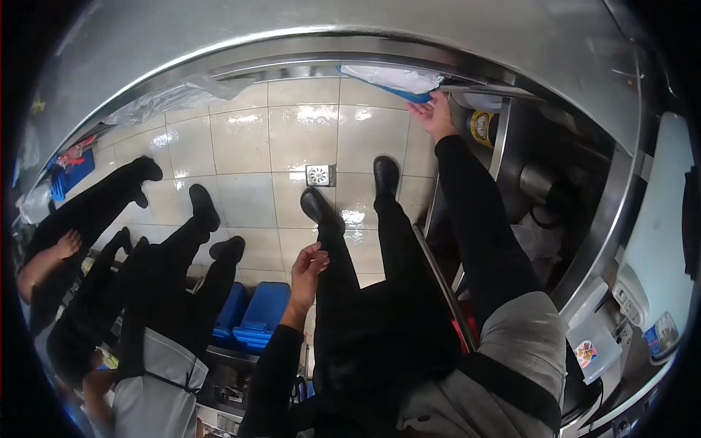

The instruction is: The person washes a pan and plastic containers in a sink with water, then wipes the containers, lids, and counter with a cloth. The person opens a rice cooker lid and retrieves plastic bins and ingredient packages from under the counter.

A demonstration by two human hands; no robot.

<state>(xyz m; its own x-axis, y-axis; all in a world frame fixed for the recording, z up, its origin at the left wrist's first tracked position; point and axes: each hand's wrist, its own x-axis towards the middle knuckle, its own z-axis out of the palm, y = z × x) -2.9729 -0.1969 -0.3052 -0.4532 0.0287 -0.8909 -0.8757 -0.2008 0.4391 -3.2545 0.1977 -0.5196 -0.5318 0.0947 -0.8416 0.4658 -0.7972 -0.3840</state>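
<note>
My right hand (436,117) reaches forward to the shelf under the steel counter. Its fingers are stretched out and spread, beside the corner of a blue-edged container (416,95) covered with clear plastic film (394,75). The fingertips come very close to that corner; whether they touch it I cannot tell. A yellow-labelled container (480,127) stands just right of this hand. My left hand (309,266) hangs above my leg with its fingers curled in, and nothing shows in it.
A steel counter (350,22) spans the front. Right are shelving with a metal pot (538,182) and a pale scale-like device (634,292). Several dark-clothed people stand left, one in a white apron (162,369). Blue bins (263,315) sit behind; a drain (319,175) lies in the wet-looking tiled floor.
</note>
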